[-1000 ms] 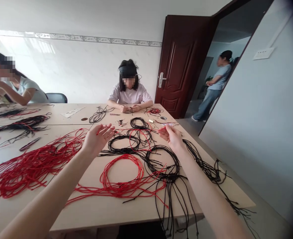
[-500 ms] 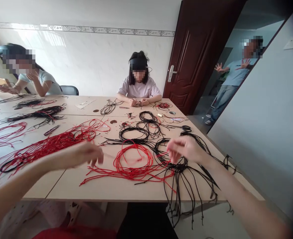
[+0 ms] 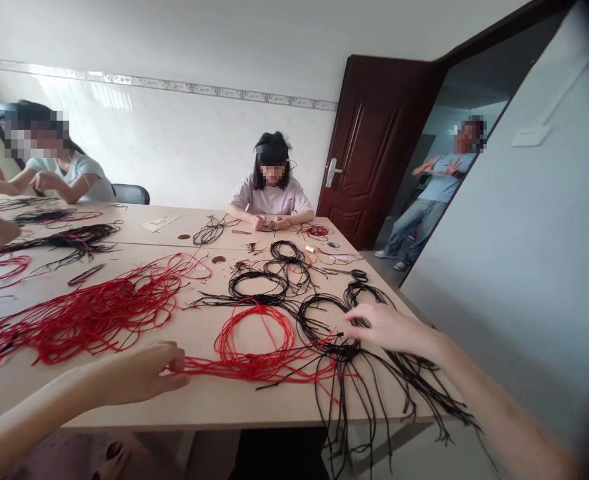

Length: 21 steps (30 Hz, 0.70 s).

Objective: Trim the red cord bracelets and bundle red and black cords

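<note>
I read the L hand (image 3: 142,373) curled, fingertips at the ends of a coil of thin red cord (image 3: 254,347) on the pale laminate counter (image 3: 124,408). The R hand (image 3: 392,330) extends over loops of thin black cord (image 3: 319,319) (pinch unconfirmed). Approx. all cords lie loose; no finished item visible.

**Red and black cords cover our joined work surface (image 3: 254,407)**

Across the pale wood we find a loose heap of red cords (image 3: 84,320) at left and a red coil (image 3: 254,337) near the front edge, just below black cord loops (image 3: 257,287). A black cord bunch (image 3: 342,400) hangs over that edge. Farther along lie a black cord tangle (image 3: 212,230), a small red tangle (image 3: 317,231), a sheet of paper (image 3: 162,223) and black-handled scissors (image 3: 358,274). A slim dark-red tool (image 3: 85,274) rests beyond the heap, and round holes (image 3: 218,259) pierce the top.
</note>
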Tool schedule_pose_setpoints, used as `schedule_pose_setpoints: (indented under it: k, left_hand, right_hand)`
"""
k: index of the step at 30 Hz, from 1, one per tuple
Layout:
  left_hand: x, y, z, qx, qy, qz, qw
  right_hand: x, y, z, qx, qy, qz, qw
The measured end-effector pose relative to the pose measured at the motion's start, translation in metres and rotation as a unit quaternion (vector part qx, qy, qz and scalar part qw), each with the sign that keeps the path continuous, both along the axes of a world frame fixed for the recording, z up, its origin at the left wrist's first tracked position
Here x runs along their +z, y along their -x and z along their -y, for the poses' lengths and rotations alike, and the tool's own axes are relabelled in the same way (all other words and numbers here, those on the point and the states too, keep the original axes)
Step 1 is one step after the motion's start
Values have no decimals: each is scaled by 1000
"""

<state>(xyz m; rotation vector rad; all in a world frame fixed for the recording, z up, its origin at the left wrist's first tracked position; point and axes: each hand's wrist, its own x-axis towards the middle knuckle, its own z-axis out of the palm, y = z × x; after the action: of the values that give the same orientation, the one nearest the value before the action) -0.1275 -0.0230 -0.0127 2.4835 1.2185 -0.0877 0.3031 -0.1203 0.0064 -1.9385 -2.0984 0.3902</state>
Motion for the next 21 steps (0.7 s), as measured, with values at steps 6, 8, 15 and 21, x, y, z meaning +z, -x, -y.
schedule_pose_setpoints:
  k: [6,8,15,21]
  left_hand:
    - [-21,-23,-28,2,-93,-15,996]
    - [-26,-39,-35,3,-110,-7,994]
    - [-40,-94,-56,40,-158,13,987]
    - [-57,-108,-76,53,-193,45,979]
  right_hand:
    - [70,-104,-54,-268,-230,106,929]
    - [95,-132,-61,-348,-309,130,876]
    - [107,-182,-58,-439,-389,192,787]
    - [64,-183,-61,-401,-377,200,811]
